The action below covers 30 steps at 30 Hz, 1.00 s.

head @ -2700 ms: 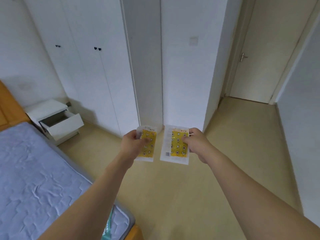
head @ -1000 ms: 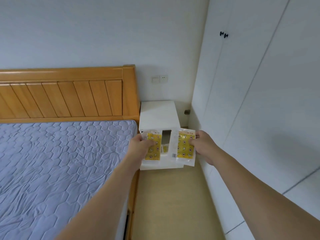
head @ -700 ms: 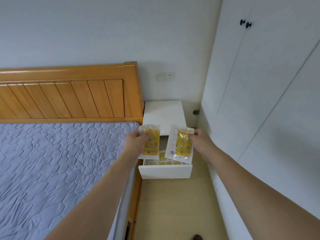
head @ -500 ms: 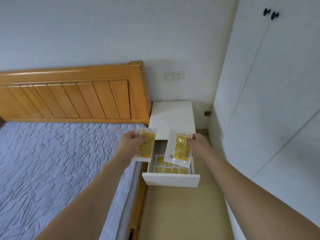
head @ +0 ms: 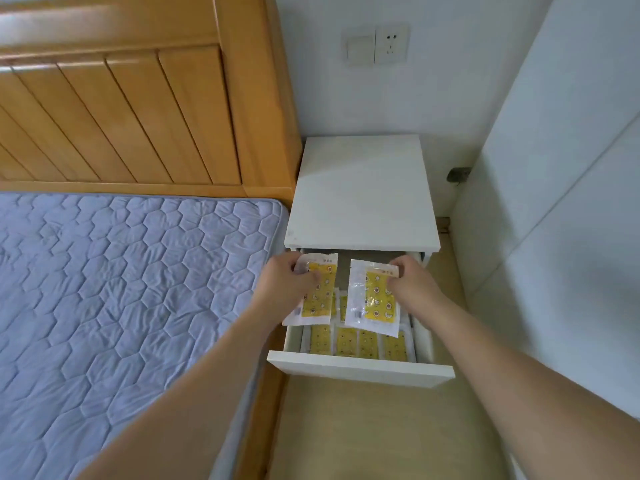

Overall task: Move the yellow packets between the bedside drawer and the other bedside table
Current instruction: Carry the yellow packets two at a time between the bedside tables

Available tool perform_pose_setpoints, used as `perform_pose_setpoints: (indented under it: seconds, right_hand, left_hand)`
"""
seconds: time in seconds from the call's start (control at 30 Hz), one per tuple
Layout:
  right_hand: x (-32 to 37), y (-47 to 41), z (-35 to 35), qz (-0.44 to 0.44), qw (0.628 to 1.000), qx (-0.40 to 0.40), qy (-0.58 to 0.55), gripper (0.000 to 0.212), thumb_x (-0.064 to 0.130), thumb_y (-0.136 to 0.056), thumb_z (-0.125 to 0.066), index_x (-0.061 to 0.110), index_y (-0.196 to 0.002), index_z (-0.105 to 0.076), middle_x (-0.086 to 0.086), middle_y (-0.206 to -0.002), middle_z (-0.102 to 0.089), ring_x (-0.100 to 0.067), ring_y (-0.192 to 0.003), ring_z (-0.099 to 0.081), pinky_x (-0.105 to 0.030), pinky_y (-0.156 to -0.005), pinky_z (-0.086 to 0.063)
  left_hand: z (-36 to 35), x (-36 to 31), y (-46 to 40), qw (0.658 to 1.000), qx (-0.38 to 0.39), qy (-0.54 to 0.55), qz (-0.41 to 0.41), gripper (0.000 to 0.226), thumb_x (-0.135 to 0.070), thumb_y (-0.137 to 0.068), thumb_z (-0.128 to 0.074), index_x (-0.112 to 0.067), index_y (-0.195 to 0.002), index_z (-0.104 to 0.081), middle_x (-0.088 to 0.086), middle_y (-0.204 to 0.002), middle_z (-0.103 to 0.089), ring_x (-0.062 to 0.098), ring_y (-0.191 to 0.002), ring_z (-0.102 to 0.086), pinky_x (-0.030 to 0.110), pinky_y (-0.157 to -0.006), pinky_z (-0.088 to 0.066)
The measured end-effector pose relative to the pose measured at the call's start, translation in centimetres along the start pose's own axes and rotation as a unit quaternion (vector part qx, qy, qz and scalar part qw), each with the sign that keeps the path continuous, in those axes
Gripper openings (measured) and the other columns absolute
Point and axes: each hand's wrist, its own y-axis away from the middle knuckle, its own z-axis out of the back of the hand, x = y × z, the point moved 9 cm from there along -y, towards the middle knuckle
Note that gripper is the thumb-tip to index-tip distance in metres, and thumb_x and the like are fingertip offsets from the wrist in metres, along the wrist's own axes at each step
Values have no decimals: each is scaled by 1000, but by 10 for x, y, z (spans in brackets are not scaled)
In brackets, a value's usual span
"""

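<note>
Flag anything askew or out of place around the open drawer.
Nothing stands out. The drawer is pulled open with packets lying in a row inside; each hand holds one packet above it.

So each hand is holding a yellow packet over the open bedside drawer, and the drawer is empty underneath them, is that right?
Not quite. In the head view the left hand and right hand each hold a yellow packet over the open bedside drawer, but more yellow packets already lie in it.
</note>
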Motion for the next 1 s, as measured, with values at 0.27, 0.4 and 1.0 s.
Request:
perform_pose_setpoints:
  seconds: [0.27,0.4,1.0]
  right_hand:
    - [-125,-132,-115,-19,996,40,79,36,6,-87,-49,11,-122,-57,-8,-103,-63,-25,-88,-63,-39,-77,-56]
    - [-144,-158,-149,0,990,68,125,35,0,-92,-47,0,-126,-53,-13,-93,-60,-23,-67,-59,-31,-58,-51]
    - [-190,-186,-219,-59,958,209,186,47,-1,-92,-61,7,-137,-49,-15,-94,-64,-29,-81,-71,-42,-79,-60]
  left_hand:
    - [-121,122,-111,990,63,-110,-53,22,-17,-85,-70,-28,-103,-61,-6,-91,-65,9,-80,-66,18,-57,-48]
    - [-160,153,-141,965,106,-223,-84,11,-14,-85,-63,-18,-95,-67,4,-93,-66,14,-83,-63,23,-63,-50]
    - [-223,235,-184,867,234,-437,-59,33,-21,-88,-70,-15,-119,-63,4,-114,-64,23,-103,-61,33,-90,-51]
